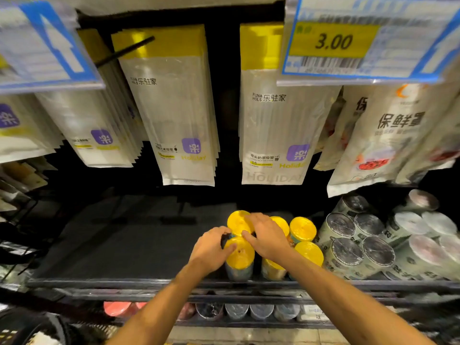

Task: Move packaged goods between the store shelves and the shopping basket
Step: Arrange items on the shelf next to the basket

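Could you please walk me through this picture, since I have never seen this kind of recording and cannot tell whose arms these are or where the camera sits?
There is no machine here: a person wears one wide-angle camera on the head, looking forward and down, so the two bare arms reaching in from the bottom are their own. The left hand and right hand rest on a cluster of yellow-lidded cans standing on a dark store shelf; the left hand touches the front yellow can, but nothing is lifted. To the right stand grey foil-topped tubs. Above hang straw packets and a price tag reading 3.00. A dark basket corner shows bottom left.
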`<state>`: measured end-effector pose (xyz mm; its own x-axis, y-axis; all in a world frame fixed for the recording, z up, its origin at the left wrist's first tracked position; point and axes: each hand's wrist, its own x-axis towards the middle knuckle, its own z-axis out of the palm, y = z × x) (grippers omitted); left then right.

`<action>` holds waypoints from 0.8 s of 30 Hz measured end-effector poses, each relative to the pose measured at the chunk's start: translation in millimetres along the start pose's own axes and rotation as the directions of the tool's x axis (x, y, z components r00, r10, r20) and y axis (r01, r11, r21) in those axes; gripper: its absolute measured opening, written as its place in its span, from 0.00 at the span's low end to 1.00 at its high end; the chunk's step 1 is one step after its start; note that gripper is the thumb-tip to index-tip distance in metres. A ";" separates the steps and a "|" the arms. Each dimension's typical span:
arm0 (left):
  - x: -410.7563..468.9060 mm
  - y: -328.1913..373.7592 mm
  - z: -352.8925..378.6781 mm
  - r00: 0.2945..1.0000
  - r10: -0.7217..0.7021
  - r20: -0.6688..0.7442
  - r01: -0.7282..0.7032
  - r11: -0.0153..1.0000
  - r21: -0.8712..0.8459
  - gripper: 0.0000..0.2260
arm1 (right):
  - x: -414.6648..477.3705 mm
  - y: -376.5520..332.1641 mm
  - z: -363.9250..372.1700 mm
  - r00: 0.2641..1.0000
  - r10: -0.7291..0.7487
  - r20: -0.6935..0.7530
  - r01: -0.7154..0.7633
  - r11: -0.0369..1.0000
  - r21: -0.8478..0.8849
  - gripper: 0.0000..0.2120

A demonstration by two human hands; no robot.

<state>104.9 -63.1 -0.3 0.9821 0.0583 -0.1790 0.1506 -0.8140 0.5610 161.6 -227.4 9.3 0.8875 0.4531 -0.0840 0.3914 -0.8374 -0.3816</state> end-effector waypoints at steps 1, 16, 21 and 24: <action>-1.0 2.6 -3.9 1.000 0.014 0.004 -0.014 1.000 0.024 0.19 | -7.9 -0.8 -2.0 1.000 0.000 -0.023 0.000 1.000 0.000 0.24; -129.9 45.7 35.1 0.822 0.473 0.317 -0.540 0.825 0.167 0.20 | -236.8 -17.9 30.8 0.916 0.394 -0.075 -0.391 0.919 0.053 0.22; -184.5 61.1 89.0 0.687 0.523 0.504 -0.665 0.731 0.149 0.18 | -336.3 -10.1 59.5 0.805 0.589 -0.073 -0.578 0.805 0.134 0.21; -204.4 83.5 115.9 0.617 0.540 0.572 -0.724 0.674 0.145 0.18 | -385.6 -2.2 64.6 0.724 0.686 -0.076 -0.665 0.722 0.191 0.22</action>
<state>-96.3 -209.9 -10.5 0.6231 -0.7341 -0.2700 -0.6258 -0.6750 0.3909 -197.2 -380.5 -16.9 0.9291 -0.2699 -0.2528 -0.3539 -0.8473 -0.3960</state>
